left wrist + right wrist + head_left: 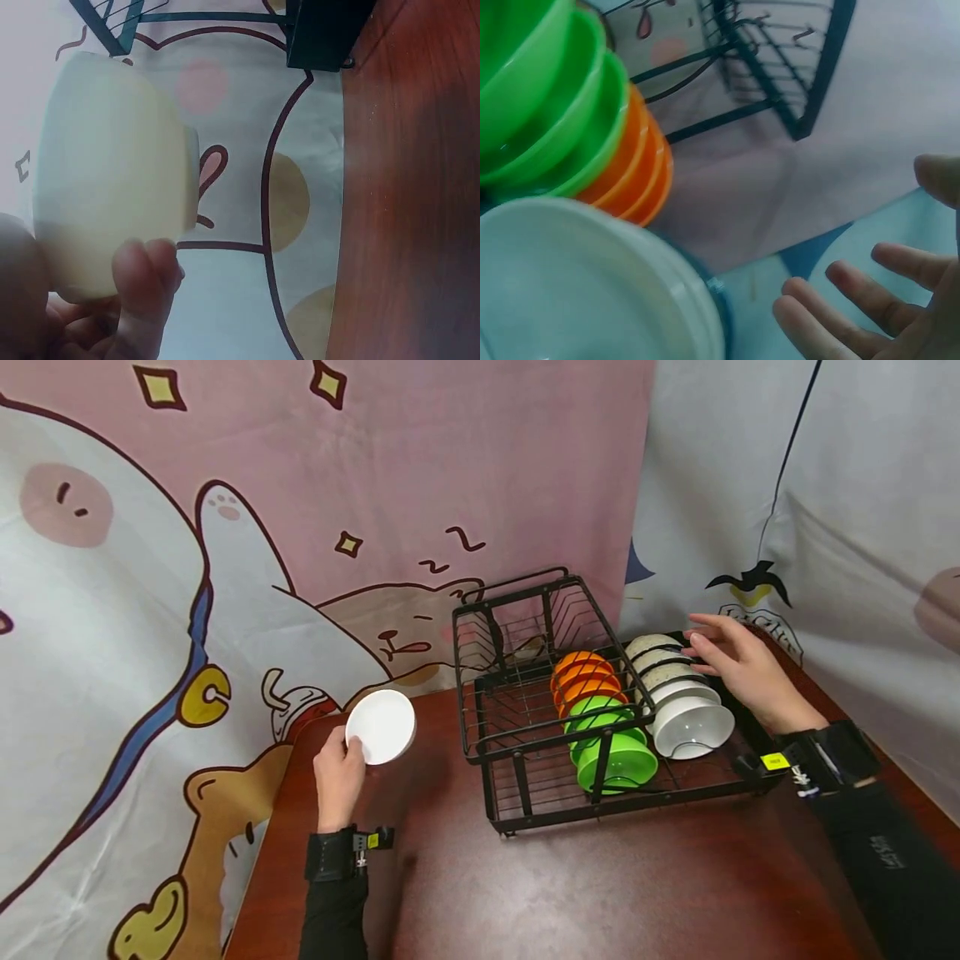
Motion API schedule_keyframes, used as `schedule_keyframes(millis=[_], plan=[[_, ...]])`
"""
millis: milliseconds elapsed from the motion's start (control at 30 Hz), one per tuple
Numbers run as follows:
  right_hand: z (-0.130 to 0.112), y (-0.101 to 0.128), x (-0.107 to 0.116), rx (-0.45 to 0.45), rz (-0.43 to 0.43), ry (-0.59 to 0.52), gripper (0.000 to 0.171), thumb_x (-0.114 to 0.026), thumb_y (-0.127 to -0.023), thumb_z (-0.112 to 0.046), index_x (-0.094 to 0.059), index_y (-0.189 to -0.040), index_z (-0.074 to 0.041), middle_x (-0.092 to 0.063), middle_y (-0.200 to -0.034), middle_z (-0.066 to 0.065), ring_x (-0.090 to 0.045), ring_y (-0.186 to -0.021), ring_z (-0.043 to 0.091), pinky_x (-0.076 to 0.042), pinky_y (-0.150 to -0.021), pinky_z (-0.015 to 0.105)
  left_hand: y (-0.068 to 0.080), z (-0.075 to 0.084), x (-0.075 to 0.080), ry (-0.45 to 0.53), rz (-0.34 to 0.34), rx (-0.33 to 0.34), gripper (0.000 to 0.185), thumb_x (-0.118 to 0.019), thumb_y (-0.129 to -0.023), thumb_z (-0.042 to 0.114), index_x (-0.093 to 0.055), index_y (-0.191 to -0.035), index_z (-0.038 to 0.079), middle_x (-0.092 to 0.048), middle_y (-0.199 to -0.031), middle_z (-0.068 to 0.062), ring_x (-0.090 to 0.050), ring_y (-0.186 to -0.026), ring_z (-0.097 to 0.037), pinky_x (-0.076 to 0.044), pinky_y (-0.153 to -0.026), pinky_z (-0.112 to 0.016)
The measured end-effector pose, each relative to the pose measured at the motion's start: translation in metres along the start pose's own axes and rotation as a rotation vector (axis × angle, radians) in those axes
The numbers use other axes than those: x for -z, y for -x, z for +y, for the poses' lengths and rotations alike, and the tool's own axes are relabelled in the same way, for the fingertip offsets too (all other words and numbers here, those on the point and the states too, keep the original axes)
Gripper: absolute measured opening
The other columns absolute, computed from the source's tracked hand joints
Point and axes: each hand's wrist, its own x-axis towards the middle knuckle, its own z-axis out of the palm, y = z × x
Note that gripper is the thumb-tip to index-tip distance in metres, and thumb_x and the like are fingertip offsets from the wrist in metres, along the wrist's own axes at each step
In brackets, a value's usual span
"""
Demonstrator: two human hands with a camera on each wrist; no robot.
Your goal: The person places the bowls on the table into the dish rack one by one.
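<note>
While the left hand (339, 774) pinches a white bowl (382, 725) above the worktop (570, 885) at nine o'clock of the black rack (517, 752), the right hand (738, 667) hovers open-fingered over the white bowls (686, 710), with green bowls (611, 747) and orange bowls (585, 677) alongside. Left wrist: fingers (142, 289) curl under the bowl. Right wrist: fingers (840, 315) spread, holding nothing. One bowl looks out; the rest seem racked.
</note>
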Motion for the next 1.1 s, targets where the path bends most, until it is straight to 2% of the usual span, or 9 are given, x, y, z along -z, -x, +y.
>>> schedule_keyframes(millis=[200, 300, 433, 567, 667, 733, 833, 900, 1100], plan=[[0.008, -0.002, 0.0, -0.055, -0.024, 0.037, 0.059, -0.051, -0.111, -0.033, -0.035, -0.162, -0.007, -0.053, -0.134, 0.01, -0.063, -0.1, -0.012, -0.054, -0.08, 0.01, -0.005, -0.001, 0.002, -0.03, 0.009, -0.016, 0.036, -0.044, -0.109, 0.016, -0.064, -0.129, -0.004, -0.071, -0.125, -0.029, -0.074, -0.081, -0.039, -0.058, -0.063, -0.033], [-0.006, -0.006, 0.003, -0.032, -0.023, 0.016, 0.059, -0.049, -0.111, -0.032, -0.034, -0.162, -0.007, -0.053, -0.134, 0.004, -0.063, -0.101, -0.011, -0.053, -0.081, 0.01, -0.013, 0.014, 0.007, -0.041, 0.065, -0.047, 0.037, -0.043, -0.108, 0.015, -0.066, -0.128, -0.004, -0.071, -0.124, -0.028, -0.072, -0.092, -0.04, -0.058, -0.076, -0.048], [-0.037, -0.017, 0.011, 0.033, -0.01, -0.061, 0.054, -0.048, -0.112, -0.028, -0.036, -0.16, -0.007, -0.055, -0.125, -0.01, -0.067, -0.101, -0.006, -0.056, -0.081, 0.013, -0.028, 0.052, 0.021, -0.012, 0.13, -0.108, 0.037, -0.045, -0.106, 0.015, -0.067, -0.127, -0.005, -0.071, -0.124, -0.028, -0.068, -0.105, -0.042, -0.054, -0.09, -0.058], [-0.067, -0.026, 0.025, 0.118, 0.0, -0.237, 0.048, -0.051, -0.111, -0.022, -0.042, -0.156, -0.009, -0.059, -0.123, -0.005, -0.072, -0.098, 0.004, -0.058, -0.078, 0.017, -0.036, 0.095, 0.036, 0.029, 0.192, -0.196, 0.035, -0.046, -0.103, 0.014, -0.07, -0.122, -0.003, -0.073, -0.121, -0.025, -0.068, -0.106, -0.038, -0.051, -0.086, -0.05], [-0.077, -0.029, 0.034, 0.158, 0.001, -0.363, 0.046, -0.054, -0.109, -0.018, -0.045, -0.153, -0.01, -0.06, -0.124, 0.002, -0.074, -0.096, 0.008, -0.059, -0.077, 0.019, -0.039, 0.119, 0.044, 0.035, 0.233, -0.245, 0.035, -0.046, -0.103, 0.015, -0.072, -0.121, 0.0, -0.076, -0.117, -0.02, -0.068, -0.095, -0.027, -0.048, -0.077, -0.033], [-0.078, -0.03, 0.037, 0.157, 0.0, -0.384, 0.045, -0.054, -0.109, -0.018, -0.046, -0.152, -0.01, -0.06, -0.124, 0.002, -0.075, -0.095, 0.008, -0.059, -0.076, 0.019, -0.04, 0.129, 0.046, 0.044, 0.232, -0.269, 0.034, -0.046, -0.104, 0.015, -0.072, -0.12, 0.0, -0.077, -0.108, -0.019, -0.068, -0.078, -0.02, -0.047, -0.066, -0.024], [-0.076, -0.03, 0.034, 0.134, -0.01, -0.349, 0.044, -0.053, -0.11, -0.02, -0.046, -0.152, -0.012, -0.06, -0.123, 0.0, -0.075, -0.094, 0.006, -0.06, -0.075, 0.019, -0.041, 0.137, 0.044, 0.063, 0.207, -0.302, 0.033, -0.046, -0.104, 0.014, -0.073, -0.117, 0.001, -0.077, -0.097, -0.019, -0.064, -0.055, -0.012, -0.044, -0.051, -0.017], [-0.081, -0.03, 0.027, 0.127, -0.005, -0.274, 0.044, -0.052, -0.11, -0.022, -0.045, -0.153, -0.013, -0.06, -0.122, -0.003, -0.074, -0.095, 0.005, -0.059, -0.076, 0.019, -0.04, 0.142, 0.04, 0.074, 0.189, -0.319, 0.031, -0.047, -0.104, 0.013, -0.073, -0.115, 0.0, -0.077, -0.094, -0.019, -0.061, -0.052, -0.012, -0.043, -0.048, -0.018], [-0.13, -0.023, -0.014, 0.175, -0.065, -0.07, 0.049, -0.055, -0.11, -0.025, -0.045, -0.156, -0.015, -0.061, -0.132, 0.005, -0.072, -0.1, 0.003, -0.057, -0.083, 0.017, -0.023, 0.173, 0.023, 0.08, 0.116, -0.383, 0.029, -0.05, -0.105, 0.016, -0.072, -0.117, 0.002, -0.077, -0.106, -0.016, -0.066, -0.079, -0.023, -0.045, -0.064, -0.025]])
